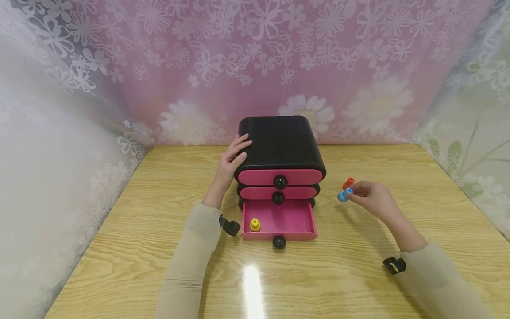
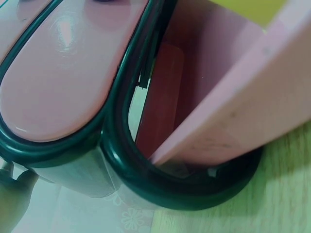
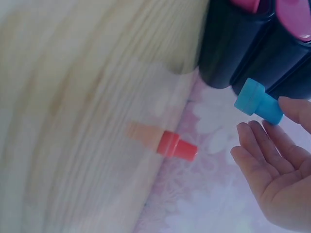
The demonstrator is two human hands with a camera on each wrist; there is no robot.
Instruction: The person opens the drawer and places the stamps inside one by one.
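My right hand [image 1: 376,199] pinches a small blue toy stamp [image 1: 342,196] between thumb and fingertips, right of the mini drawer cabinet [image 1: 280,141]. In the right wrist view the blue stamp [image 3: 251,97] has its wide end pointing away from the fingers. Just behind it, a red stamp [image 1: 349,182] stands on the table. My left hand [image 1: 229,164] rests against the cabinet's left side, fingers spread over the top edge. The pink bottom drawer [image 1: 287,217] is pulled out, and a yellow stamp [image 1: 255,225] stands in its front left corner.
Above the pulled-out drawer, the middle drawer [image 1: 259,193] and top drawer [image 1: 256,177] are closed, each with a round black knob. A wood-grain table [image 1: 159,199] carries everything. Behind it hangs a pink flowered cloth [image 1: 239,88], with pale ones at both sides.
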